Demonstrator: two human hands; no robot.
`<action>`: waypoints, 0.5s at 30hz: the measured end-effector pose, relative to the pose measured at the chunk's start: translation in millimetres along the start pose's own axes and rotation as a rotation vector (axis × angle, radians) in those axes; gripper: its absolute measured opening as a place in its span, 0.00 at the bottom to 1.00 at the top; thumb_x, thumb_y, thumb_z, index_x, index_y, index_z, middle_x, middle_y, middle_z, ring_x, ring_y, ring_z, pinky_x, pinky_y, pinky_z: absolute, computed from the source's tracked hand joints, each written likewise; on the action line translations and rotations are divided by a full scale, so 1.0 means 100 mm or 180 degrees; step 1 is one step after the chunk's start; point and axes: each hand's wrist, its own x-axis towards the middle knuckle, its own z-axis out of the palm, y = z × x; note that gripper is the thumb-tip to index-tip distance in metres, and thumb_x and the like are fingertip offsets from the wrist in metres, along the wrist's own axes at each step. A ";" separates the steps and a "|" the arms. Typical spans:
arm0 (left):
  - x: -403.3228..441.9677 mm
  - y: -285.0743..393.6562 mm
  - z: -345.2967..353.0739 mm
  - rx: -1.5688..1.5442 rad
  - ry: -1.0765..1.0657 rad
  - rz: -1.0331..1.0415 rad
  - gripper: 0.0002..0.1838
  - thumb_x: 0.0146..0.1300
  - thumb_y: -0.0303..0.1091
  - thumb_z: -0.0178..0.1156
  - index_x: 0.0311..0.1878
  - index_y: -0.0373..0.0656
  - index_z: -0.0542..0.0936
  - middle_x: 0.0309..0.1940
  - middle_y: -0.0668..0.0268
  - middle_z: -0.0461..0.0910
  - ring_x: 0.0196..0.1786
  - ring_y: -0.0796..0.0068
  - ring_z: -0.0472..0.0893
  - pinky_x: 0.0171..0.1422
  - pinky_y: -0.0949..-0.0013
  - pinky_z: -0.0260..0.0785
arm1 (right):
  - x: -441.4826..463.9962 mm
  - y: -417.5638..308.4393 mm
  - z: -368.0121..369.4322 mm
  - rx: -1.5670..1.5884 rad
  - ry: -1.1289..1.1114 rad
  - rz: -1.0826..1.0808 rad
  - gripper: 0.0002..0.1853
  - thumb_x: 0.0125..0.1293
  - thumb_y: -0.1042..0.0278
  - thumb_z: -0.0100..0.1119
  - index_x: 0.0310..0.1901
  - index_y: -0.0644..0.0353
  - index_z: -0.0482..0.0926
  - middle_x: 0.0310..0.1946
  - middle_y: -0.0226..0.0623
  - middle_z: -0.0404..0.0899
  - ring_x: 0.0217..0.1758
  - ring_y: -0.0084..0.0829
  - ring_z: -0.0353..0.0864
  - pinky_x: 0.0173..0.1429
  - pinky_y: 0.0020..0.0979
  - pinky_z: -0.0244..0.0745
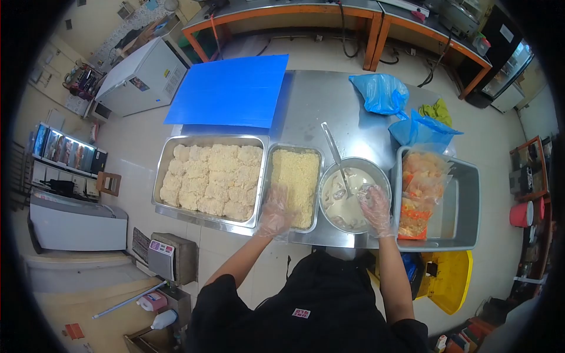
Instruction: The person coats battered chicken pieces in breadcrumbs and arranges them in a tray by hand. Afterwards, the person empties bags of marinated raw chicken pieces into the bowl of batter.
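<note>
In a clear plastic glove, my left hand lies with fingers stretched out over the left edge of a narrow metal tray filled with pale yellow breadcrumbs. My right hand, also gloved, is at the right side of a round metal bowl of creamy batter. Its fingers are curled and smeared with batter; whatever they hold is hidden. Pieces show partly sunk in the batter. A long-handled metal utensil leans in the bowl. Left of the crumbs, a large metal tray holds rows of crumb-coated pieces.
A grey bin with bagged orange-coloured food stands right of the bowl. Blue plastic bags and a green cloth lie behind. A blue sheet covers the table's back left. Below right is a yellow container.
</note>
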 end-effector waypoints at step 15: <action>-0.09 0.22 -0.16 -0.2140 0.0093 -0.0980 0.38 0.61 0.51 0.73 0.74 0.55 0.73 0.68 0.47 0.73 0.63 0.45 0.80 0.68 0.50 0.75 | 0.11 -0.21 -0.11 0.0064 0.0165 -0.0367 0.17 0.59 0.70 0.74 0.50 0.59 0.83 0.48 0.48 0.81 0.52 0.54 0.82 0.56 0.49 0.80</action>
